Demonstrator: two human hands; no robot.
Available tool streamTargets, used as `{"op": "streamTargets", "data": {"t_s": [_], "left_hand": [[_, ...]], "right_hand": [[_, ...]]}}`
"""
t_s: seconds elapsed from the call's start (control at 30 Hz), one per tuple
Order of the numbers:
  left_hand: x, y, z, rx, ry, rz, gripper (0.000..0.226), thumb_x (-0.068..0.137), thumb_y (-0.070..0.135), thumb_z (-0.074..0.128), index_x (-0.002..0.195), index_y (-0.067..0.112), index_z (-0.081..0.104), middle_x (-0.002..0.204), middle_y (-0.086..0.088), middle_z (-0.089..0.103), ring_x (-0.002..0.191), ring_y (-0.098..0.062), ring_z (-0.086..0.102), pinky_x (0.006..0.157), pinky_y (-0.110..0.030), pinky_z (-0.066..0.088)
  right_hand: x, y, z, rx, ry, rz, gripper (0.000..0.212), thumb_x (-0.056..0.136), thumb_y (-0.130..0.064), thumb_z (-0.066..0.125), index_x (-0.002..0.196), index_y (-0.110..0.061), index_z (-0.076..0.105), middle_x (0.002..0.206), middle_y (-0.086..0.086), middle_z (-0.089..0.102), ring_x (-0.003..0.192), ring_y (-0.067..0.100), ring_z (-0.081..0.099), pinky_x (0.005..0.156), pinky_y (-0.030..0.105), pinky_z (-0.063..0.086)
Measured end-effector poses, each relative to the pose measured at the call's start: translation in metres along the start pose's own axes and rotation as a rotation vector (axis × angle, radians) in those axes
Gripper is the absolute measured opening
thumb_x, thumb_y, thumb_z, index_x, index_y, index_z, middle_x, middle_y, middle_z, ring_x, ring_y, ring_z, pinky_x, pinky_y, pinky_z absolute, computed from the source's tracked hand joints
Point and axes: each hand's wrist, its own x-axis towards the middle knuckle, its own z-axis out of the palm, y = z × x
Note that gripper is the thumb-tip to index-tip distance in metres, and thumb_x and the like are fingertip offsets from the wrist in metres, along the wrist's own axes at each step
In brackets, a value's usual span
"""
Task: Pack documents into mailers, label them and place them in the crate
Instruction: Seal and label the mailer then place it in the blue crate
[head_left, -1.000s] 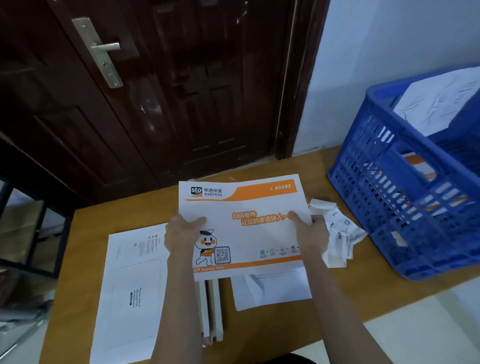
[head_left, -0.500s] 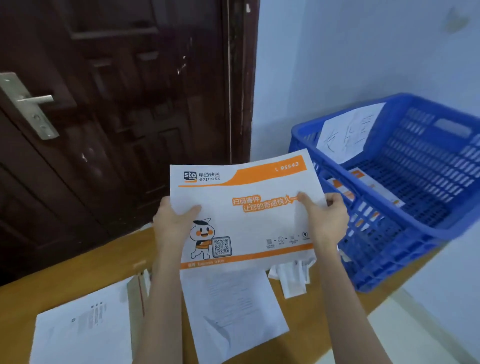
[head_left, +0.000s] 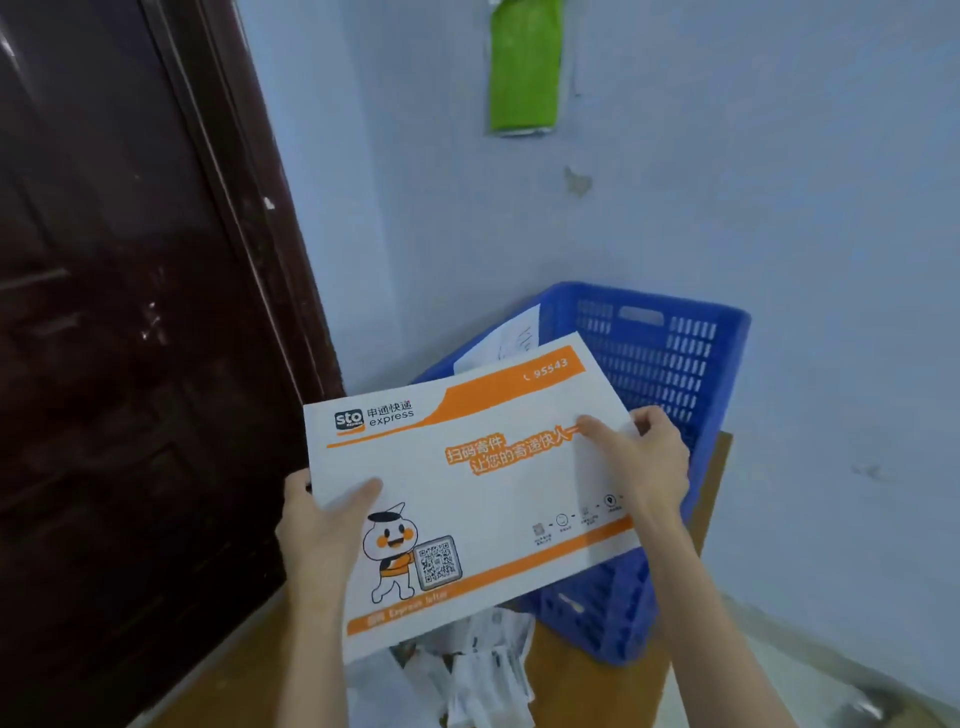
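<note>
A white and orange STO express mailer (head_left: 483, 483) is held flat in the air by both hands, its far right corner over the blue plastic crate (head_left: 670, 364). My left hand (head_left: 317, 525) grips its left edge, thumb on top. My right hand (head_left: 644, 462) grips its right edge above the crate's near wall. White paper (head_left: 514, 338) leans inside the crate behind the mailer. The crate's floor is mostly hidden by the mailer.
The crate stands at the right end of a wooden table (head_left: 576, 675), against a pale blue wall. Crumpled white label backing (head_left: 467, 670) lies on the table below the mailer. A dark wooden door (head_left: 114, 338) fills the left side. A green item (head_left: 524, 67) hangs on the wall.
Both hands have lifted the mailer off the table and carried it right, up to the crate. My view has swung right, away from the papers on the table.
</note>
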Motion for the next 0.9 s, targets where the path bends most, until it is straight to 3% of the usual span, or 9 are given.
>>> {"op": "streamTargets", "data": {"t_s": [0.33,0.43,0.5,0.6,0.73,0.83,0.9], "left_hand": [[0.006,0.069,0.144,0.043,-0.021,0.093,0.053,0.081,0.019,0.073,0.125,0.007,0.047,0.112,-0.012,0.060,0.073,-0.015,0.052,0.065,-0.028,0.043],[0.008,0.088,0.191,0.054,0.018,0.085,0.050,0.083,0.018,0.071,0.124,0.005,0.047,0.099,-0.011,0.060,0.063,-0.012,0.051,0.056,-0.027,0.041],[0.013,0.094,0.218,0.055,0.051,0.070,0.046,0.083,0.019,0.072,0.121,0.009,0.048,0.098,-0.010,0.065,0.066,-0.015,0.059,0.060,-0.031,0.050],[0.021,0.098,0.252,0.073,0.106,0.063,0.042,0.081,0.023,0.073,0.114,0.015,0.048,0.099,-0.008,0.068,0.077,-0.023,0.067,0.072,-0.041,0.057],[0.035,0.097,0.279,0.079,0.143,0.007,0.045,0.079,0.025,0.075,0.113,0.014,0.048,0.097,-0.005,0.066,0.079,-0.023,0.067,0.067,-0.039,0.057],[0.055,0.087,0.286,0.185,0.025,-0.120,0.044,0.078,0.029,0.075,0.112,0.011,0.053,0.093,-0.004,0.067,0.074,-0.019,0.066,0.057,-0.029,0.051],[0.063,0.079,0.289,0.244,-0.085,-0.215,0.034,0.079,0.022,0.075,0.105,0.011,0.058,0.093,-0.004,0.066,0.077,-0.018,0.063,0.059,-0.027,0.048]], "right_hand": [[0.143,0.029,-0.042,0.012,0.036,0.016,0.043,0.076,-0.049,0.072,0.098,-0.019,0.052,0.093,-0.003,0.063,0.080,0.018,0.061,0.071,0.034,0.045],[0.199,0.037,-0.045,0.012,-0.016,-0.004,0.043,0.076,-0.050,0.071,0.099,-0.018,0.052,0.093,-0.001,0.064,0.083,0.020,0.062,0.078,0.041,0.052],[0.235,0.041,-0.044,-0.011,-0.051,-0.005,0.044,0.077,-0.051,0.070,0.100,-0.018,0.053,0.092,0.000,0.064,0.083,0.020,0.062,0.075,0.038,0.050],[0.282,0.042,-0.038,-0.022,-0.122,-0.031,0.043,0.078,-0.051,0.069,0.100,-0.018,0.053,0.091,-0.001,0.064,0.079,0.017,0.060,0.070,0.032,0.041],[0.329,0.047,-0.020,-0.049,-0.233,-0.052,0.046,0.077,-0.052,0.069,0.100,-0.017,0.052,0.093,0.001,0.063,0.082,0.019,0.061,0.072,0.036,0.048],[0.359,0.055,0.003,-0.121,-0.400,-0.030,0.054,0.077,-0.053,0.068,0.110,-0.014,0.050,0.098,0.003,0.062,0.088,0.023,0.061,0.082,0.044,0.051],[0.376,0.057,0.022,-0.218,-0.578,0.015,0.062,0.078,-0.049,0.069,0.120,-0.009,0.047,0.107,0.007,0.060,0.093,0.026,0.060,0.084,0.044,0.050]]}}
